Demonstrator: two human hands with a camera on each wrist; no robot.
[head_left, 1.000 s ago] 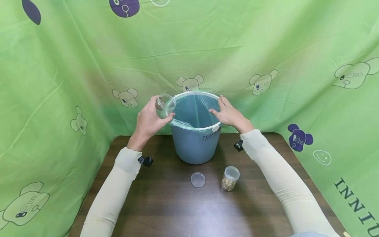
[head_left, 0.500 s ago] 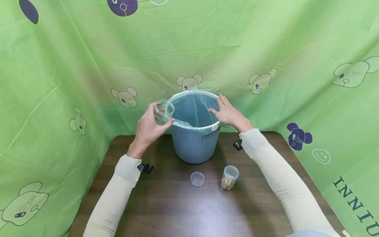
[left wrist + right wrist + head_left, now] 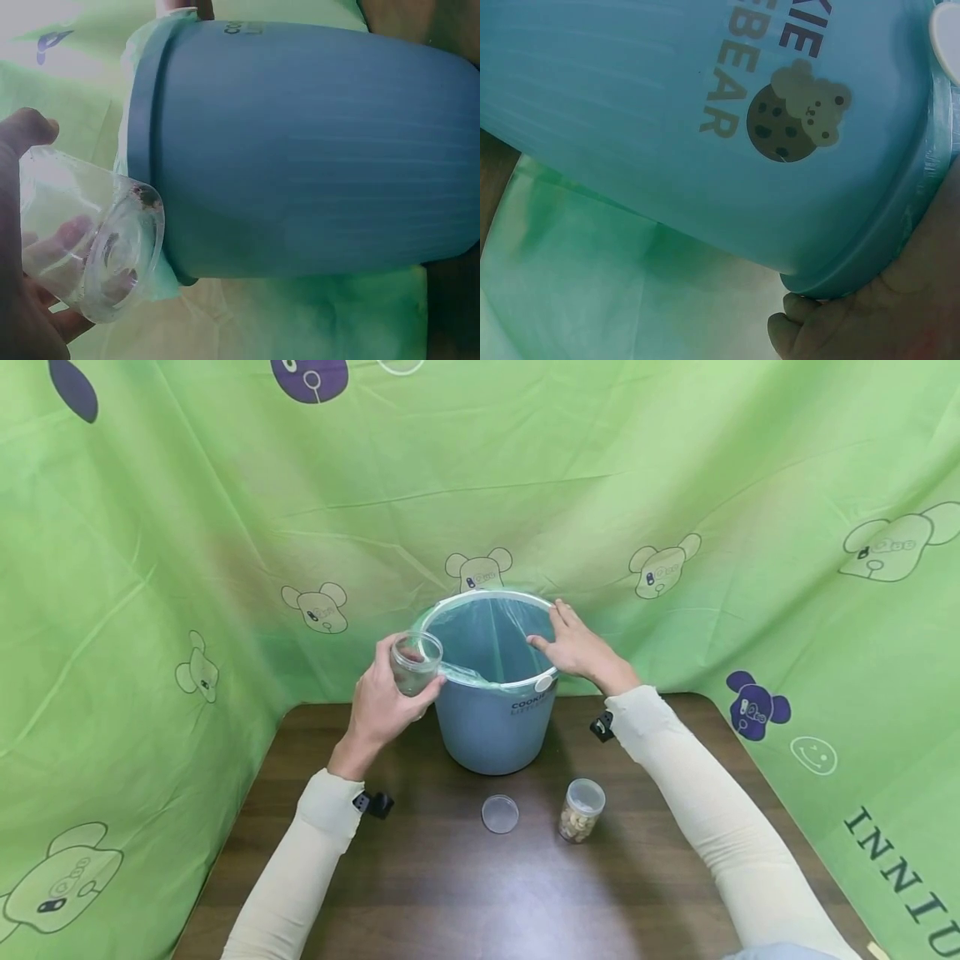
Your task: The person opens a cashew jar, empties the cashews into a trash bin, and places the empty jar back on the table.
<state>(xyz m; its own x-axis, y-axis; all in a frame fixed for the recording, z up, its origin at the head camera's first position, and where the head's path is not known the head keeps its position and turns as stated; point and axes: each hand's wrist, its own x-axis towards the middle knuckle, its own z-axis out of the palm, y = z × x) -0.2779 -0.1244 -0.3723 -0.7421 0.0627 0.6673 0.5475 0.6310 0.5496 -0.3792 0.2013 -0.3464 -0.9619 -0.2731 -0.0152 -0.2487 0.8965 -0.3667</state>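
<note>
My left hand point(image 3: 382, 697) holds a clear plastic jar point(image 3: 412, 681) just outside the left rim of a blue bin point(image 3: 491, 727). The jar's lidless mouth faces up, tilted slightly; in the left wrist view dark specks show near the base of the jar point(image 3: 97, 232). My right hand point(image 3: 585, 652) rests on the bin's right rim, its thumb stretched over the opening. From the right wrist, the palm of the hand point(image 3: 900, 300) touches the rim, with fingertips past its outer edge. A thin green bin liner point(image 3: 465, 675) covers the rim.
A clear round lid point(image 3: 500, 814) lies flat on the dark wooden table point(image 3: 420, 893) in front of the bin. Right of it stands a clear jar of pale nuts point(image 3: 581, 812). Green printed cloth point(image 3: 360, 468) hangs behind and on both sides.
My left hand has drawn the jar back and down from above the bin's left rim, turning its mouth more upward. The right hand has stayed on the rim.
</note>
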